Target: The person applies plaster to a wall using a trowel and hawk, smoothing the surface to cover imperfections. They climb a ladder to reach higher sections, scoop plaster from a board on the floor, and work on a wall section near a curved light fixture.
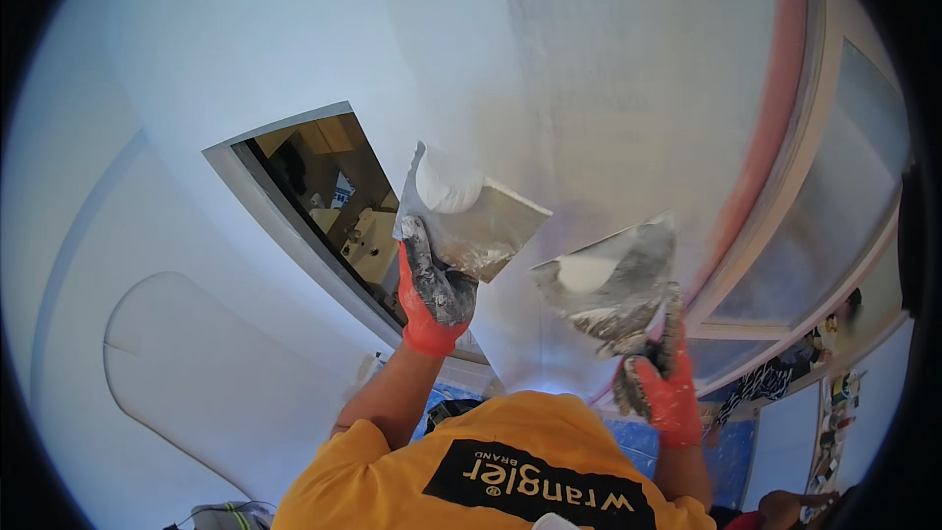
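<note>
- Plaster point(446, 185) sits in white patches on two metal blades, held in front of the wall point(599, 59). The step in hand seems to be sharing or shaping the load between them, rather than spreading it.
- Far left of the blades, a framed hole point(324, 152) in the wall shows another room behind.
- Left hand point(439, 290), in a red and grey glove, is closed round the lower left corner of its blade; the thumb lies along the near face, and how the fingers sit behind is hidden.
- Left blade point(505, 221) is tilted, with the larger patch near its upper left corner and smears along its lower part.
- Right blade point(633, 260) stands apart from it, tilted the other way, with a smaller patch on its face. Moving plaster across would call for bringing the two edges together, both kept level enough to hold the load.
- Right hand point(662, 378), gloved alike, is curled firmly about the blade's lower end; any handle is hidden.
- Window point(819, 211) and red strip point(760, 152) stand beyond, to the right.
</note>
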`<control>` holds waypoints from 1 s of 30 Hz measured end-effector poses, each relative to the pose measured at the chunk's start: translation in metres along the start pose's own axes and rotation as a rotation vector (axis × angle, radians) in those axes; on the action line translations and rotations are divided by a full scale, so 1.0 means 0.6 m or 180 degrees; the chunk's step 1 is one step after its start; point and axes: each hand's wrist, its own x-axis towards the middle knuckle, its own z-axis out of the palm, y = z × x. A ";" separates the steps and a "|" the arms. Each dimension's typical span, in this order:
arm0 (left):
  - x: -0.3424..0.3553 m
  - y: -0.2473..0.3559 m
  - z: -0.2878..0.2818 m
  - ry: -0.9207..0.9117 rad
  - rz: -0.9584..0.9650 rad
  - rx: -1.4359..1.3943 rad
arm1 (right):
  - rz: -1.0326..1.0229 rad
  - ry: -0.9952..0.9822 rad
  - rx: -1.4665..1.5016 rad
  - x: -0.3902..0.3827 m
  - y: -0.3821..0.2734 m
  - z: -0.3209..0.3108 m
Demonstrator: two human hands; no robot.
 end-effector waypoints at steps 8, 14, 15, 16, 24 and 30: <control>-0.003 0.093 0.030 -0.1255 0.0453 0.1773 | -0.0174 -0.0722 0.0140 0.049 0.052 0.040; 0.051 0.164 -0.005 -0.2913 0.1757 0.2930 | -0.0414 -0.0673 0.0646 0.033 -0.016 0.015; 0.077 0.200 0.014 -0.2833 0.1783 0.3294 | -0.0564 -0.0600 0.0628 0.045 -0.027 0.008; 0.097 0.231 0.022 -0.2715 0.1718 0.3653 | -0.0630 -0.0531 0.0604 0.049 -0.033 0.001; 0.477 0.459 0.259 0.0391 0.5274 0.4486 | -0.0541 -0.0461 0.0546 0.052 -0.034 -0.036; 0.647 0.489 0.285 0.0207 0.4223 0.4785 | -0.0275 -0.0534 0.0501 0.028 -0.076 -0.029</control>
